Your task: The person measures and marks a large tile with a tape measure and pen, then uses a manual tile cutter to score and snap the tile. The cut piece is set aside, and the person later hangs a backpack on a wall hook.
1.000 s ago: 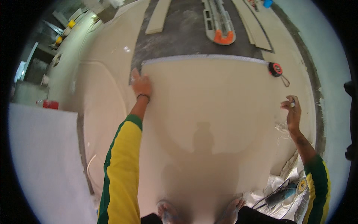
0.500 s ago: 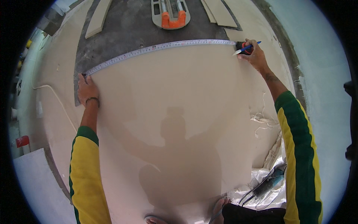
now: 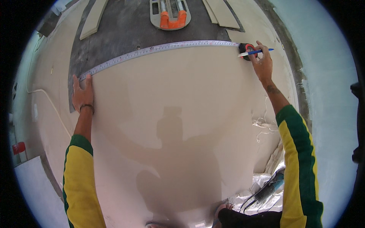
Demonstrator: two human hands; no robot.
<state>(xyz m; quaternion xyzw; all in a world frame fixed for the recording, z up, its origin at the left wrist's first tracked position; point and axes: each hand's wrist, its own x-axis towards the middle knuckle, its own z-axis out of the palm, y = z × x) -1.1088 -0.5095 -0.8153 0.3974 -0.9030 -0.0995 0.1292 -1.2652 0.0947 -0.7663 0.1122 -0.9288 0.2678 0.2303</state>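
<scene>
A white tape measure blade [image 3: 167, 47] is drawn out along the far edge of a large beige board or tile [image 3: 205, 83], beside a dark grey surface [image 3: 114, 41]. My left hand [image 3: 82, 97], with a dark band at its wrist, is at the blade's left end, thumb and fingers on either side of it. At the other end, my right hand [image 3: 263, 66] is closed round a blue and white pen [image 3: 266, 51] and against the black and red tape measure case [image 3: 243, 47]. Part of the case is hidden behind pen and fingers.
Beyond the tape stands what looks like a tile cutter [image 3: 173, 23] with an orange end, between beige strips [image 3: 93, 19]. A teal and black power tool [image 3: 266, 192] lies on white plastic sheeting at lower right. A pale cord [image 3: 49, 95] runs along the left.
The view has shifted slightly, so most things sit further left. My left thumb and fingers have spread wider at the tape's end. My right fingers have shifted on the pen and case.
</scene>
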